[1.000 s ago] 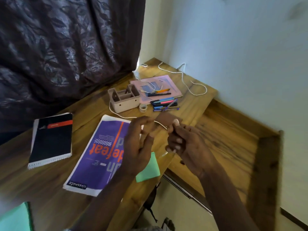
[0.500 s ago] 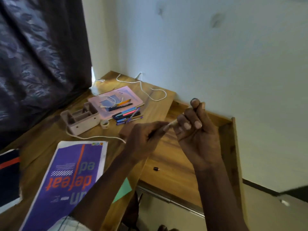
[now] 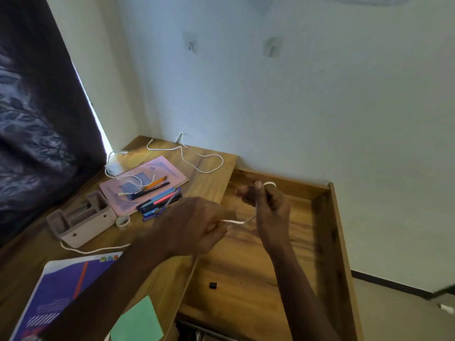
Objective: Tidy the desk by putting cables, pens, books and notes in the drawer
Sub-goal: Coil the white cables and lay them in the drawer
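A white cable [image 3: 236, 221] stretches between my two hands above the open wooden drawer [image 3: 322, 232]. My left hand [image 3: 197, 223] pinches it near the desk edge, and its tail trails back over the desk [image 3: 93, 249]. My right hand [image 3: 267, 205] grips the cable higher up, with a loop sticking out above the fingers. Several pens [image 3: 157, 200] lie beside a pink notebook [image 3: 172, 172]. A second white cable [image 3: 197, 158] sprawls at the desk's far corner. A purple book [image 3: 61, 286] and a green note [image 3: 138, 321] lie near me.
A beige desk organiser [image 3: 81, 220] and a tape roll [image 3: 122, 221] stand left of the pens. A small black object [image 3: 213, 285] lies on the drawer floor. A dark curtain [image 3: 37, 119] hangs at the left; a white wall runs behind.
My view has swung right, toward the drawer. Both hands have carried the white cable from over the desk to above the drawer, and the right hand has drawn away from the left.
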